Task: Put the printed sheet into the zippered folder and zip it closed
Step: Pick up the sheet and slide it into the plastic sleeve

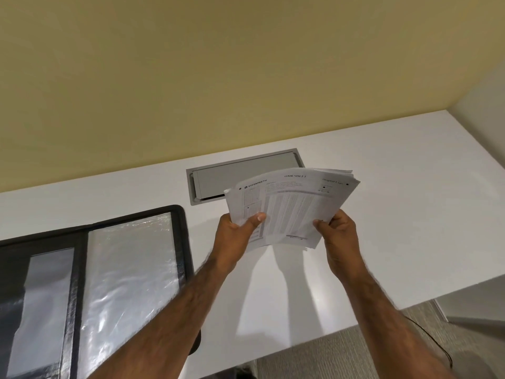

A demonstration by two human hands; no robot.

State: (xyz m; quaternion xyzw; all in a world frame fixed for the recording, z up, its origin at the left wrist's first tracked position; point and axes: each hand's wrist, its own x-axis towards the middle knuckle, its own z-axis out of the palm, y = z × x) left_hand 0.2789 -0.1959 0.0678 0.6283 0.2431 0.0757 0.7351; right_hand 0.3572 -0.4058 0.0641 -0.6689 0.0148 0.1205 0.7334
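Observation:
I hold a stack of printed sheets (293, 206) up above the white table, tilted, with an OMR form on top. My left hand (237, 233) grips the stack's lower left edge, thumb on the front. My right hand (337, 233) pinches its lower right corner. The black zippered folder (180, 242) lies open flat on the table to the left, showing clear plastic sleeves inside. My left forearm crosses over the folder's right edge.
A grey cable hatch (216, 176) is set into the white table (382, 214) just behind the sheets. A yellow wall stands behind the table. The table's front edge runs at lower right, with grey carpet and a dark cable (437, 348) below.

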